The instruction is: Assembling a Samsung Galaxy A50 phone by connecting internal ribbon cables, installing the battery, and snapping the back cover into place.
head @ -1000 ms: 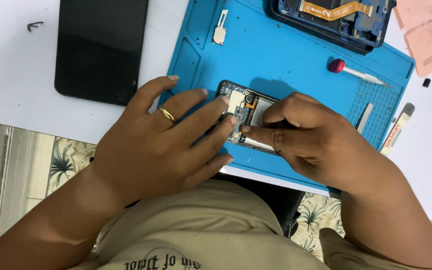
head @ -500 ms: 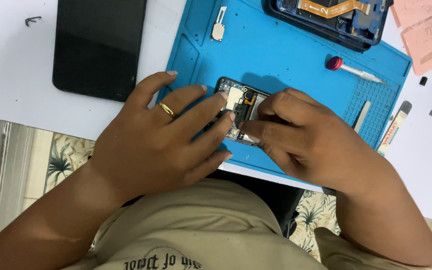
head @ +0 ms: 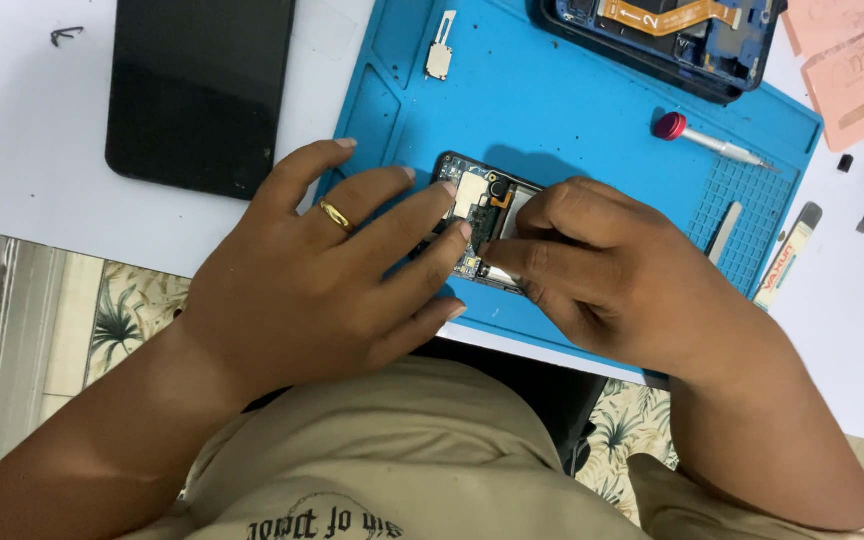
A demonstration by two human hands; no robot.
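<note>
An opened phone point(head: 480, 205) with its circuit board and camera module exposed lies on a blue work mat point(head: 562, 110). My left hand point(head: 327, 275), a gold ring on one finger, rests flat over the phone's left part and holds it down. My right hand point(head: 602, 265) covers the phone's right side, its thumb and forefinger pinched together at the board's lower edge. Whether a small part or tool sits between those fingertips is hidden.
A black phone back panel point(head: 197, 90) lies on the white table at the left. On the mat are a small metal bracket point(head: 440, 55), a red-capped screwdriver point(head: 707, 140), a thin pry tool point(head: 724, 232), and a second opened phone frame point(head: 667, 35). Pink paper point(head: 852, 65) lies at right.
My hands stay on the phone; my right fingers have shifted slightly over the board's lower edge. The view has drifted a little.
</note>
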